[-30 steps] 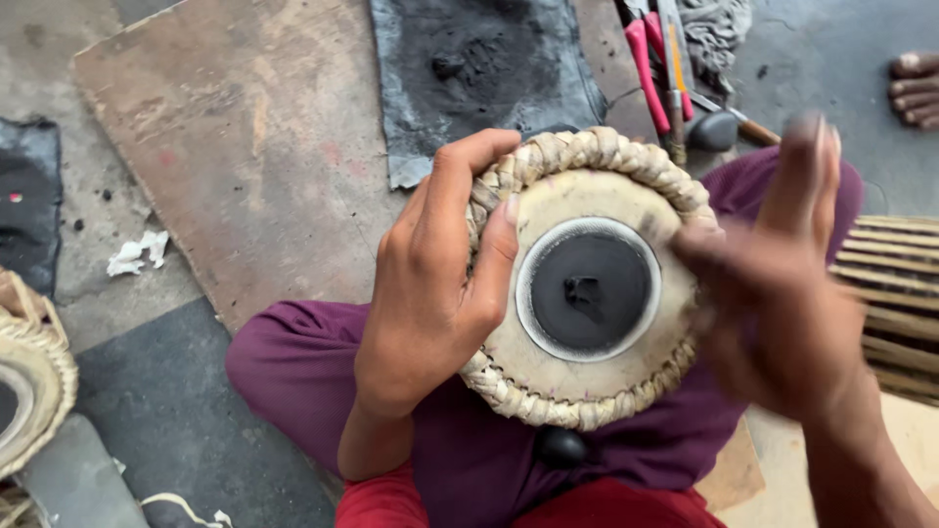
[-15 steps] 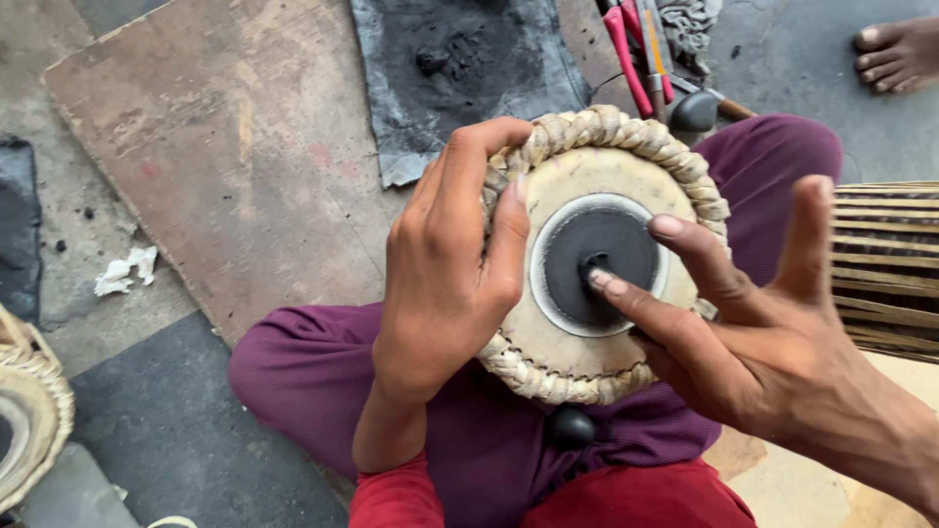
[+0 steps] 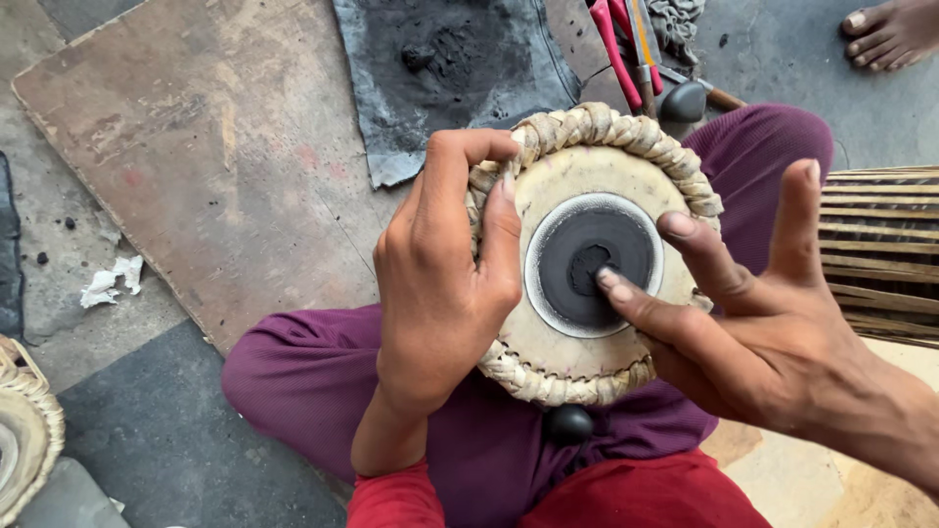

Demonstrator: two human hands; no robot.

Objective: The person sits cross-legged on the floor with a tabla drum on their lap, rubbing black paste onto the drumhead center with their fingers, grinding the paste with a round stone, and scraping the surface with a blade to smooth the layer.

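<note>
— Where is the drum?

— The small drum (image 3: 592, 256) rests on the person's lap, on the purple trousers (image 3: 293, 381), its pale skin facing up. A dark round patch (image 3: 595, 262) sits in the middle of the skin, and a braided rim (image 3: 597, 125) runs around the edge.

— How does the left hand hold it?

— The left hand (image 3: 445, 284) wraps over the drum's left edge. Its fingers curl across the braid at the top, the thumb lies flat on the pale skin, and the wrist bends down toward the red sleeve (image 3: 396, 499). That grip is closed on the drum.

— And the right hand?

— The right hand (image 3: 753, 332) comes in from the right, fingers spread apart and gripping nothing. One fingertip presses on the centre of the dark patch; a second finger rests on the pale skin just beside it; another finger points straight up, clear of the drum.

— What lies around?

— A dark cloth (image 3: 450, 68) with black powder sits just beyond the drum on a brown board (image 3: 186, 166). Red-handled tools (image 3: 626, 44) lie near the top, another person's bare foot (image 3: 890, 34) is in the far corner, a ribbed wooden drum body (image 3: 880, 254) stands at the right, and a second braided drum head (image 3: 24, 440) is at the left edge.
</note>
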